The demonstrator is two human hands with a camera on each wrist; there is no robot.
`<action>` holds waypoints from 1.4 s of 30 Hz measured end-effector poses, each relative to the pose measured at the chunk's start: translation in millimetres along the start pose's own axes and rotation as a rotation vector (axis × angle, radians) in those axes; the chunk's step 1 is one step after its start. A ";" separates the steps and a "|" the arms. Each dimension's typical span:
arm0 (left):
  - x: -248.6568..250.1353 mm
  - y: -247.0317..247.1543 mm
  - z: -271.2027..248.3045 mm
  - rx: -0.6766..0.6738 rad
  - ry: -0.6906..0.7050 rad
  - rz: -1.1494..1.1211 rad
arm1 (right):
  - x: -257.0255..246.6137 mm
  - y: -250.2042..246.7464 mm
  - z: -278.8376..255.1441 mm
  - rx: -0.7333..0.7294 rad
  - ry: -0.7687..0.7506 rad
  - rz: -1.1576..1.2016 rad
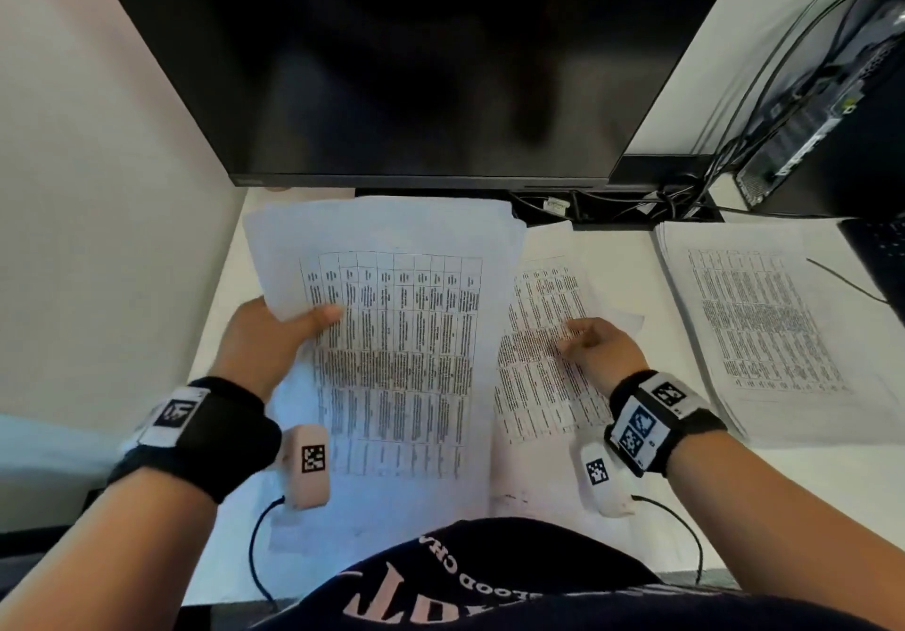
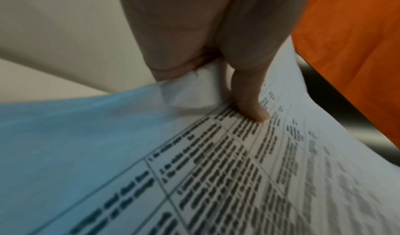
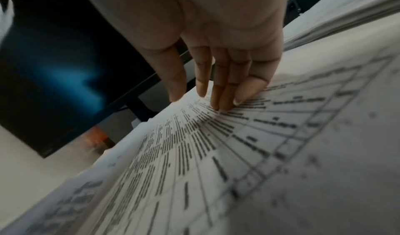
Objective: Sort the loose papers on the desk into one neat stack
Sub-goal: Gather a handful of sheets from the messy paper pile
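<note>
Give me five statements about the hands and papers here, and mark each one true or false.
1. The left hand grips a sheaf of papers. True.
2. The right hand holds a pen. False: it holds nothing; its straight fingers touch a printed sheet on the desk.
3. A separate stack lies at the desk's right side. True.
4. The monitor shows a spreadsheet. False: its screen is dark.
5. The papers are blank. False: they carry printed tables.
</note>
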State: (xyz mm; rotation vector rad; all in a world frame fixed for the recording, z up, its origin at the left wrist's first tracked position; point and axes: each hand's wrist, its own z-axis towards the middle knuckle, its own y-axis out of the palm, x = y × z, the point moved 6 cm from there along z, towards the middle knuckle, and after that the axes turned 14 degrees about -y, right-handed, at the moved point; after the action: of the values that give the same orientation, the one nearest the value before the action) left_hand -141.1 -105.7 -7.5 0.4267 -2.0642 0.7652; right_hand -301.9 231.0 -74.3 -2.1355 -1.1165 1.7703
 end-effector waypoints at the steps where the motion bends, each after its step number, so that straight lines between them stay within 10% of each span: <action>1: 5.1 -3.6 -0.4 -0.012 0.001 0.039 | 1.9 5.1 1.4 -0.039 0.008 -0.045; 10: 17.8 20.5 -19.6 -0.232 -0.003 0.438 | 17.5 -13.6 19.0 0.022 0.185 -0.561; 23: 24.8 21.2 -19.9 -0.132 -0.001 -0.219 | 22.3 -55.3 -1.3 0.281 0.025 0.204; 30: 13.0 36.9 -11.3 -0.075 -0.044 -0.393 | -3.7 14.0 -14.4 0.008 -0.033 0.588; 36: 6.6 27.4 -14.5 0.096 0.015 -0.155 | -20.7 45.7 -25.5 -0.320 -0.175 0.307; 42: 2.3 10.3 -12.3 0.007 0.039 0.089 | 7.6 -0.8 10.7 -0.003 -0.099 -0.069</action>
State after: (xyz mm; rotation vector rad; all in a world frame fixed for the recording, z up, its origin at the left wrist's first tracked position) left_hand -140.6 -89.8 -4.0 0.3227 -2.0558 0.8273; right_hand -311.6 232.6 -83.0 -2.0049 -1.2018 1.8618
